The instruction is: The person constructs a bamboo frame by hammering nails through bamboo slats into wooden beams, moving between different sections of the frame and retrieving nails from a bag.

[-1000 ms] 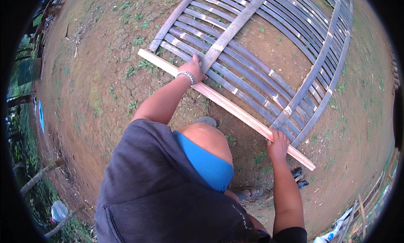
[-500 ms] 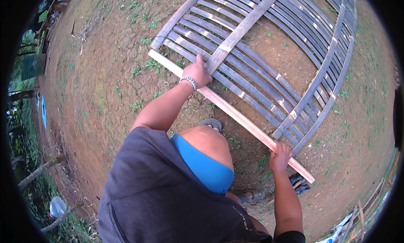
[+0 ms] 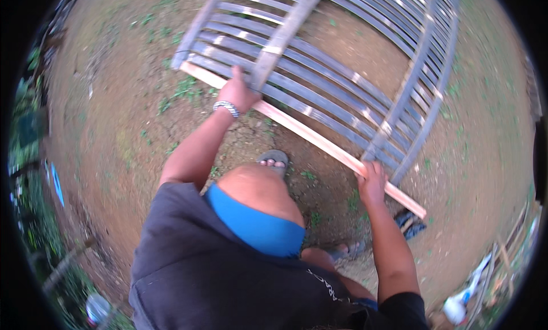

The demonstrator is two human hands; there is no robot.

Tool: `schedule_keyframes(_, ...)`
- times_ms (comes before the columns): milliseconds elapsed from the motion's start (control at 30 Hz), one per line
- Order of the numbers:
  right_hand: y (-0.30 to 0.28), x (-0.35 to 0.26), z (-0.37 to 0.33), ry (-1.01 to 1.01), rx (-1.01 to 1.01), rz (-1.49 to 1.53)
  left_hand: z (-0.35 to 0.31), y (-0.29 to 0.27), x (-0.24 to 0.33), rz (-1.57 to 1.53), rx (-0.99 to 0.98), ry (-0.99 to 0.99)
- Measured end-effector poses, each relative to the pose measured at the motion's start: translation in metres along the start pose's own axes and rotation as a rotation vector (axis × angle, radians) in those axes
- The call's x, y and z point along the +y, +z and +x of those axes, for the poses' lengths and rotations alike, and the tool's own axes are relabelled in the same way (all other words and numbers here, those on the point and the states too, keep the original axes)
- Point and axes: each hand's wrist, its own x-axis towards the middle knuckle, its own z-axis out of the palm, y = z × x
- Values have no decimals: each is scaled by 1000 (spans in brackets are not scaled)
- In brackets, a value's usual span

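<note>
A long, pale wooden batten [image 3: 311, 136] lies along the near end of a large grey slatted bamboo panel [image 3: 334, 117]. My left hand [image 3: 238, 95], with a chain bracelet at the wrist, is closed over the batten toward its left end. One finger of it points up along the panel, beside a lengthwise rail [image 3: 273, 49]. Nearer the batten's right end, my right hand [image 3: 372, 183] wraps round it, just below the end of another rail [image 3: 394, 121]. The batten's right tip sticks out past the panel's corner.
Bare brown soil with small green weeds [image 3: 185, 90] surrounds the panel. My sandalled foot [image 3: 274, 160] stands just below the batten. Dark crumpled material [image 3: 412, 224] lies under its right tip. A clear plastic bottle [image 3: 98, 308] is at lower left, with sticks and litter [image 3: 456, 307] at lower right.
The view has shifted, so panel, batten and hands appear higher and farther left. Both hands keep their hold on the batten, which still lies along the panel's end.
</note>
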Motion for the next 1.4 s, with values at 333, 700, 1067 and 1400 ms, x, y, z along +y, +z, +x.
schedule_keyframes(333,-12,13,-26,190,186,-8,3,13,-10,16,110,130)
schedule_keyframes(700,-35,75,-51,342,61,-30,-2,3,0,34,77,120)
schedule_keyframes(1067,-14,134,13,814,-18,149,-2,0,0,47,62,64)
schedule_keyframes(1400,-53,118,7,877,-47,169,2,5,-11,-3,88,103)
